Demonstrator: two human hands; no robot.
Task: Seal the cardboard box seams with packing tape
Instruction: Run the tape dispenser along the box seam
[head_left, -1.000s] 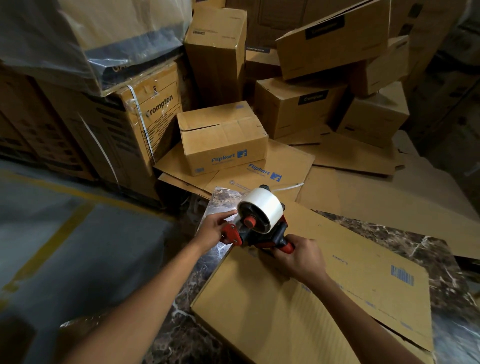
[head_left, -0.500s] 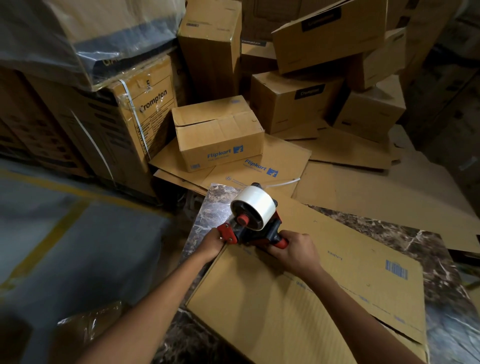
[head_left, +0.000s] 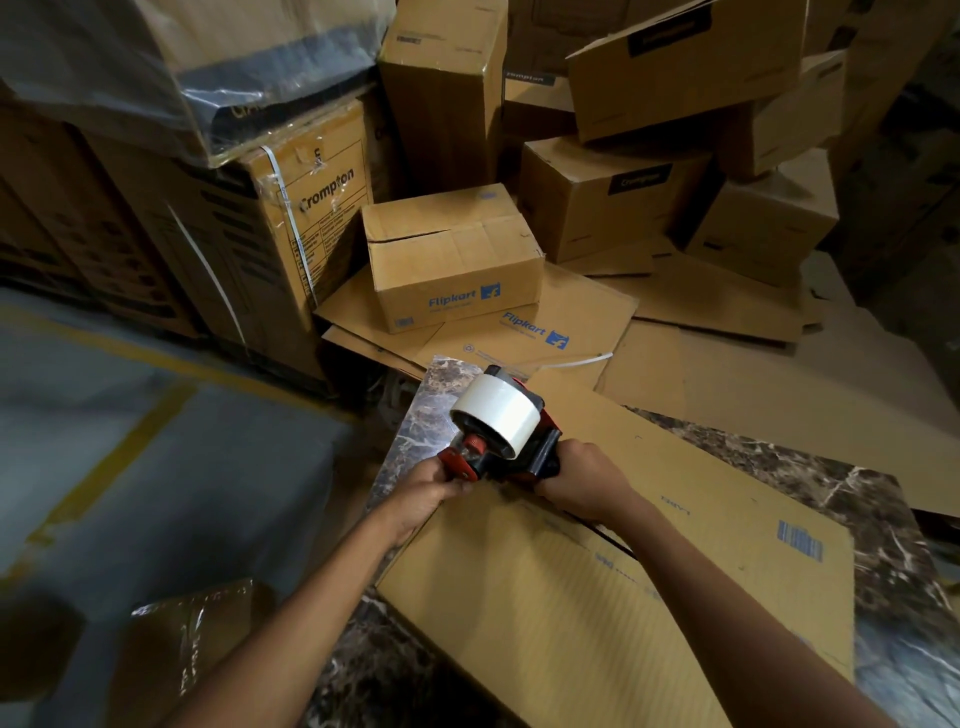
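A flattened brown cardboard box (head_left: 649, 597) lies on a dark marbled table (head_left: 872, 509), with a seam running across it. A red and black tape dispenser (head_left: 504, 447) carrying a white tape roll (head_left: 493, 415) rests at the box's far left edge. My right hand (head_left: 582, 483) grips the dispenser's handle. My left hand (head_left: 426, 493) pinches at the dispenser's front end, at the box edge; whether it holds the tape end or the dispenser itself is not clear.
A closed Flipkart box (head_left: 452, 254) sits on flat cardboard sheets (head_left: 545, 332) beyond the table. Stacked Crompton boxes (head_left: 291, 208) and other cartons (head_left: 623, 192) rise behind. Grey floor with a yellow line (head_left: 104, 467) lies left. A plastic-wrapped carton (head_left: 192, 639) stands at lower left.
The dispenser has tilted and shifted nearer to the box's edge. My left hand moved from the table's plastic-covered corner onto the dispenser's front end.
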